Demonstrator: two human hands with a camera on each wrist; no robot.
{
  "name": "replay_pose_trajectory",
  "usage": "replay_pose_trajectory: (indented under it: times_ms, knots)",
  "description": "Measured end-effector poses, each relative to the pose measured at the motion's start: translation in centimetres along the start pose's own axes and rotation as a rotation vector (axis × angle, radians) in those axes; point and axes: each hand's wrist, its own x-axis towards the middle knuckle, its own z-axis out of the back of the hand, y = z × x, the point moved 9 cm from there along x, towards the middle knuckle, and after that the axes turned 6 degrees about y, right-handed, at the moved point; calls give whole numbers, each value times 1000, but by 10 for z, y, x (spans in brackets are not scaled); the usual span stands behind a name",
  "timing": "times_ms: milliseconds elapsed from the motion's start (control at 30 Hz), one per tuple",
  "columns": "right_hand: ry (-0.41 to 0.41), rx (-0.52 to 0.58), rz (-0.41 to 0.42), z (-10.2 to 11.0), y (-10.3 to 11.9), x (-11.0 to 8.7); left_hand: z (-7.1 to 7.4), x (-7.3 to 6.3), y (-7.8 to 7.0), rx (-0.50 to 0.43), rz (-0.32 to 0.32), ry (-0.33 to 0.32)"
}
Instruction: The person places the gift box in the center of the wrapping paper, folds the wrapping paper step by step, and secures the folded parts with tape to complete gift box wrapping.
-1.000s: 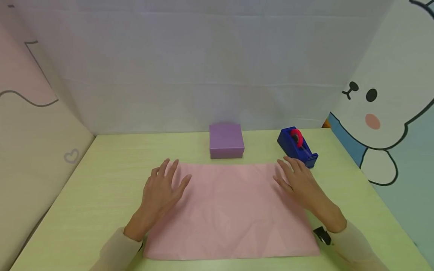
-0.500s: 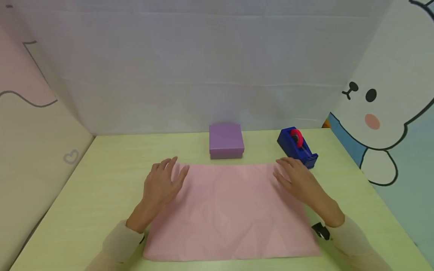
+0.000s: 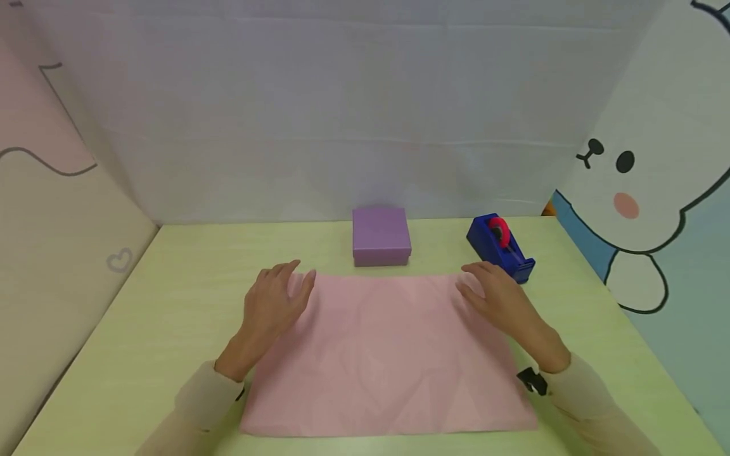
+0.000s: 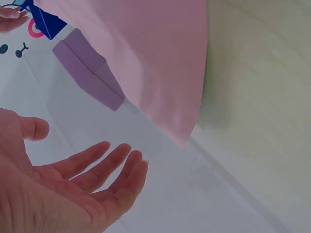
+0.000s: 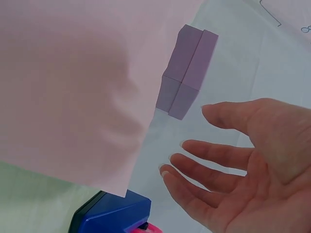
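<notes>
A pink sheet (image 3: 388,354), perhaps paper or thin cloth, lies spread on the table with faint creases. Over its far left corner hovers my left hand (image 3: 270,307), fingers loosely bent and thumb apart, holding nothing. My right hand (image 3: 504,301) hovers likewise over the far right corner. Both wrist views show gaps between the hands and the sheet: the left palm (image 4: 58,189) and the right palm (image 5: 272,165) are bare. Just beyond the sheet's far edge sits a purple lidded box (image 3: 381,236). A blue tape dispenser (image 3: 499,248) with a pink-red roll stands beyond my right hand.
The pale yellow-green table (image 3: 171,297) ends at a white back wall (image 3: 285,114). Printed panels rise at both sides, the right one (image 3: 656,190) with a cartoon animal. A small black item (image 3: 533,381) is at the right sleeve cuff.
Both hands have shifted slightly forward, and their fingers have drawn a little closer together above the sheet's far corners. The sheet, box and tape dispenser have stayed in place.
</notes>
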Motion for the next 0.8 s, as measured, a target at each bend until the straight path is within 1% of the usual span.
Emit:
replay_pose_trajectory:
  times_ms: [200,333,467,633,800]
  knots:
    - [52,58,-59,-3,-3,5,-1,6,-3,-6,-16,-11]
    - [78,99,-83,-7,-4,11,-3,11,-3,-29,-8,3]
    - [91,108,-105,-10,-5,16,-6,15,-4,-56,7,24]
    - [109,115,-126,-14,-7,26,-8,21,-6,-72,11,31]
    - [104,134,-123,-15,-6,35,-10,28,-9,-85,15,52]
